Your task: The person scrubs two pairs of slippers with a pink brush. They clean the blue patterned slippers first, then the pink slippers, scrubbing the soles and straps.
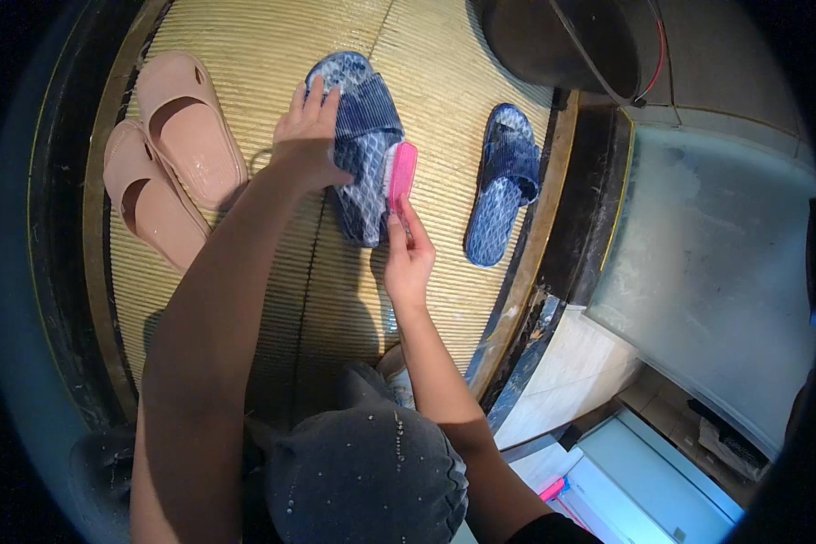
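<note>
A blue patterned slide slipper (363,159), whitish with suds or wet in places, stands on the ribbed yellow floor in front of me. My left hand (310,136) rests along its left side, fingers spread over the strap edge and thumb on the footbed. In my right hand (410,252) is a pink scrubbing brush (403,174), pinched at its near end. Its white bristles meet the slipper's right edge. The matching blue slipper (504,186) lies apart to the right, toe pointing away.
Two pink slippers (190,127) lie at the left, one partly over the other. A dark bucket (562,41) with a handle stands at the far right. A raised dark stone curb (589,199) and a frosted glass panel (698,272) bound the right side.
</note>
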